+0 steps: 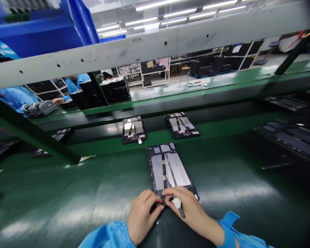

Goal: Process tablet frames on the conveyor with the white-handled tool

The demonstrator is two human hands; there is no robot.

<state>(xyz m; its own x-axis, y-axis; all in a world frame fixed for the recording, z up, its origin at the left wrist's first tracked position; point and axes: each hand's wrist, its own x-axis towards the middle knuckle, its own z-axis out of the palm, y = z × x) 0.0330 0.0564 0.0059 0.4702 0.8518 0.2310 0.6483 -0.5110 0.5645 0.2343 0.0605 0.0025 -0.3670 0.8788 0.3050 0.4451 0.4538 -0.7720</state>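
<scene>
An opened tablet [176, 168] lies on the green work surface in front of me, its silver battery cells and black frame showing. At its lower left edge my left hand [144, 214] is closed, thumb and forefinger nearly meeting; whatever lies between them is too small to make out. My right hand [189, 210] rests over the tablet's lower edge, its fingertips close to the left ones. Tucked in that right hand is a small tool with a white and dark grey handle [178, 206]; its tip is hidden by the fingers.
Two more opened tablets, one on the left [133, 129] and one on the right [182, 124], lie farther back. Blurred tablets [289, 137] are at the right. A grey metal beam [144, 46] crosses above, with a green post [38, 132] at left. Co-workers in blue sleeves sit beyond.
</scene>
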